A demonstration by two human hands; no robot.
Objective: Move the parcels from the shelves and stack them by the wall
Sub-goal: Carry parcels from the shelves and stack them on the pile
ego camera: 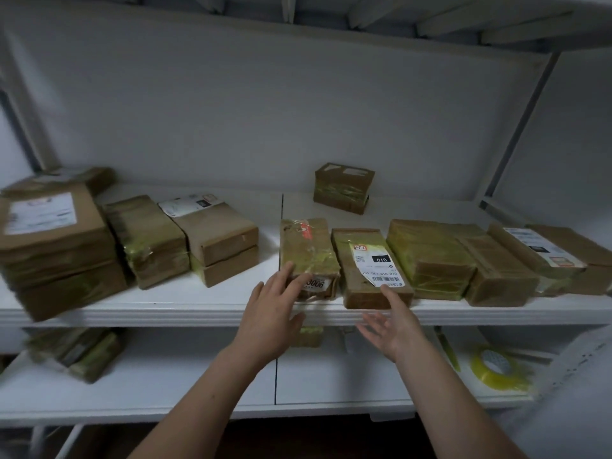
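Far left on the white upper shelf (pixel 198 303) sits a stack of brown cardboard parcels w/ a white label on top (pixel 56 246). Next come a brown parcel wrapped in yellowish clear tape (pixel 145 240) and 2 flat brown boxes stacked under a label (pixel 218 243). Centre: the left hand (pixel 275 306) lies w/ fingers straight and relaxed over the near end of the long brown parcel w/ red tape and a "3006" sticker (pixel 306 250), touching but not gripping. Just beside that is the long brown parcel w/ a white "010" label (pixel 364 260). The right hand (pixel 394 323) is spread open at its near end, index tip at the edge, holding nothing. A small brown box (pixel 344 188) stands apart at the back. Right: a row of more taped brown parcels (pixel 430 260). On the lower shelf lies a roll of yellow tape (pixel 493 366). The 2 centre parcels are prob. stiff and fairly light, w/ slick tape. Best taken by the long sides near the front, or pressed together btwn both palms as 1 pair. The wall stack is out of view.
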